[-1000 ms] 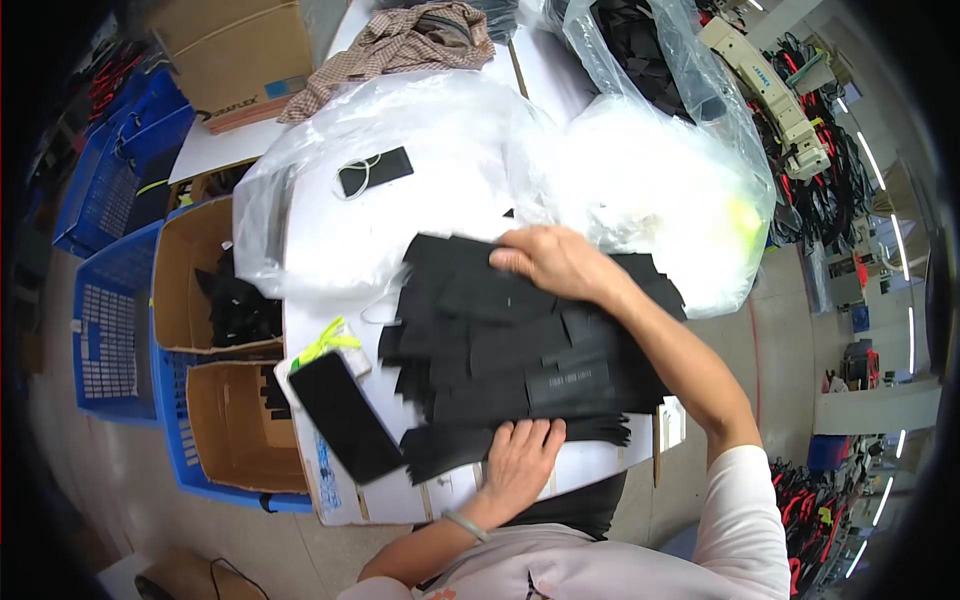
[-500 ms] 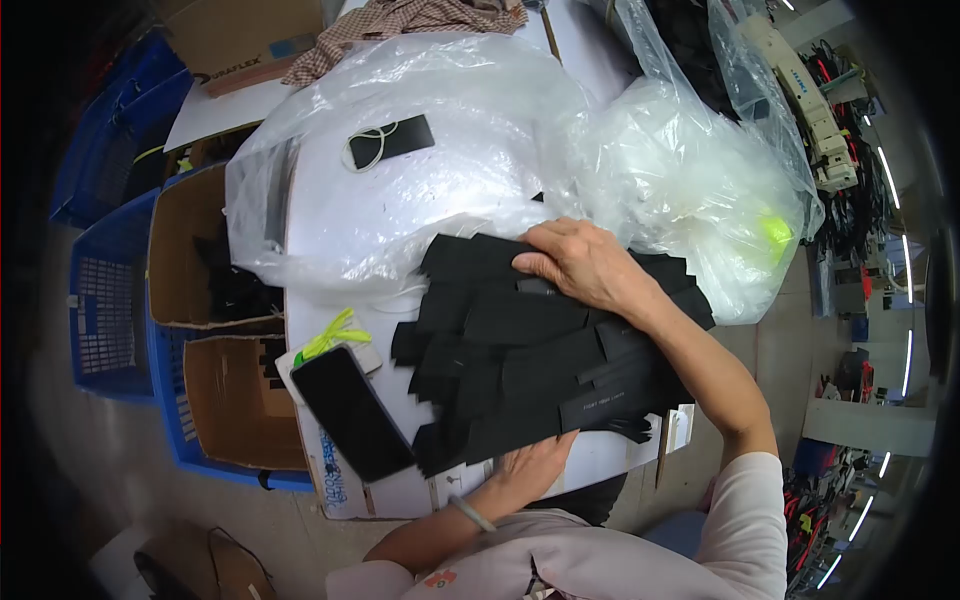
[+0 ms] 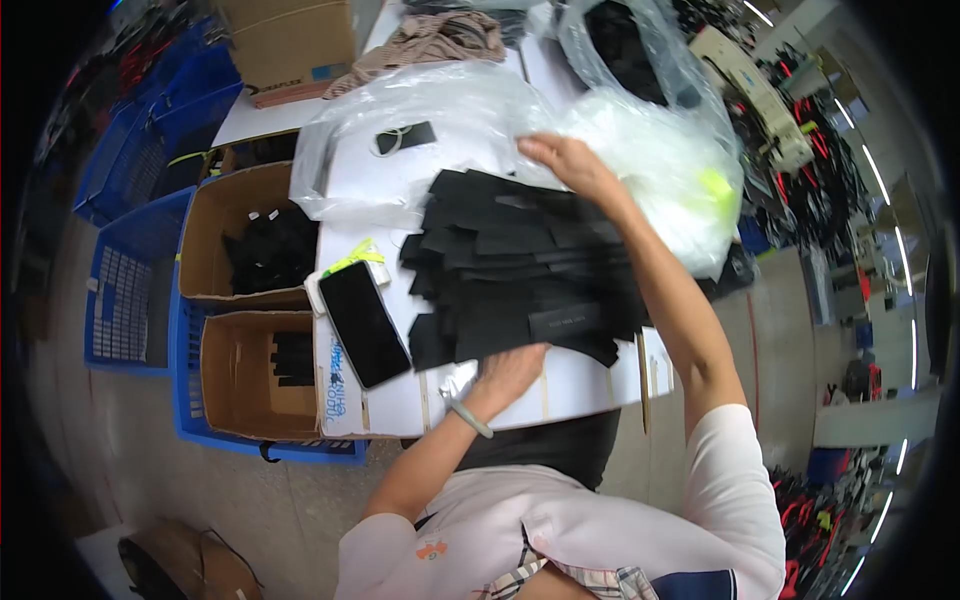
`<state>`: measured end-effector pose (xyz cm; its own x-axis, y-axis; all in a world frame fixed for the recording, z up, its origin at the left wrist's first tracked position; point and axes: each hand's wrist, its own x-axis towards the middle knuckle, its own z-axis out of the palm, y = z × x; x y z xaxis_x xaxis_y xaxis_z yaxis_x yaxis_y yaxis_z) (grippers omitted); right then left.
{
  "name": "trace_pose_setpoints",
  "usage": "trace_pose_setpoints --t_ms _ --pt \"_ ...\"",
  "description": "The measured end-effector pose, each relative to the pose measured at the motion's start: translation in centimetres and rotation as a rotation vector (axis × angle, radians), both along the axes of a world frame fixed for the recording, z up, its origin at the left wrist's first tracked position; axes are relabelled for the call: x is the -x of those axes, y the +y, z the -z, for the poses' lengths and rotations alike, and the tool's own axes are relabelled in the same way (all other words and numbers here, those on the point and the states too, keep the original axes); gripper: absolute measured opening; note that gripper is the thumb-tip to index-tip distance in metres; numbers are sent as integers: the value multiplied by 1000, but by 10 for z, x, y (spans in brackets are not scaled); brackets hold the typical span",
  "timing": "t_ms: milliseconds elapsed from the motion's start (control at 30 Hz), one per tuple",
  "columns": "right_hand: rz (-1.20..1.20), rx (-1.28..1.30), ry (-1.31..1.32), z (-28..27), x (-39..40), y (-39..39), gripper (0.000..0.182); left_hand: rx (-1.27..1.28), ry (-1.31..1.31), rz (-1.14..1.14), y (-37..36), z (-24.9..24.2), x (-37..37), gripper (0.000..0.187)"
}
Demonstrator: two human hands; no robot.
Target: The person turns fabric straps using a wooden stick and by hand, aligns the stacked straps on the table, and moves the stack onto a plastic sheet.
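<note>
A wide pile of overlapping black fabric strips (image 3: 490, 265) lies on the white table. Pale printed lettering shows on a strip near its front edge. My left hand (image 3: 512, 376) is against that front edge, its fingers mostly hidden by the strips. Above the far edge of the pile is my right hand (image 3: 572, 163), slightly blurred, fingers stretched to the left and holding nothing visible. Behind it spreads a clear plastic bag (image 3: 640, 150). Left of the pile a black-screened phone (image 3: 365, 325) rests beside a bright yellow-green ribbon (image 3: 352, 257).
Cardboard boxes (image 3: 225, 365) with black pieces inside stand in blue crates (image 3: 188, 400) along the table's left side. A small black piece with a pale loop (image 3: 400, 138) lies farther back. Checked cloth (image 3: 425, 45) and a sewing machine (image 3: 750, 90) are beyond.
My right hand has lifted off the pile and moved toward its far side. My left hand stays at the front edge. The whole view has shifted.
</note>
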<state>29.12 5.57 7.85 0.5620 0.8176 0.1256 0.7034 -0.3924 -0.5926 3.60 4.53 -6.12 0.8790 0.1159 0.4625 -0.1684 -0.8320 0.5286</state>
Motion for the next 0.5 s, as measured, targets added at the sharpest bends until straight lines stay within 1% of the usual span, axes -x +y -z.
trace_pose_setpoints --t_ms 33,67,133,200,233,267,333,367,400,433,500 --pt "3 -58 -24 -29 19 -18 48 -15 82 1 0 2 0 21" --pt "-51 -111 -85 -53 42 -43 50 -30 172 13 -1 4 1 22" --pt "-165 -154 -317 -70 98 -102 52 107 489 29 2 -28 -2 28" --pt "-194 -62 -496 -41 141 -153 54 98 389 66 1 -27 -3 35" --pt "-153 -4 -543 -20 159 -170 55 54 266 82 -2 -28 1 37" --pt "-100 55 -593 1 174 -180 57 41 299 99 -9 -30 8 37" --pt "-74 21 -648 41 179 -184 56 -1 364 125 -21 -33 27 35" --pt "-80 40 -659 57 178 -183 55 -84 197 141 -29 -31 37 32" --pt "-92 58 -669 73 175 -180 54 -151 155 168 -33 -34 44 33" --pt "-74 65 -754 84 170 -175 50 -168 121 176 -39 -30 52 33" --pt "-71 -51 -664 94 165 -172 48 -188 54 170 -47 -22 60 35"
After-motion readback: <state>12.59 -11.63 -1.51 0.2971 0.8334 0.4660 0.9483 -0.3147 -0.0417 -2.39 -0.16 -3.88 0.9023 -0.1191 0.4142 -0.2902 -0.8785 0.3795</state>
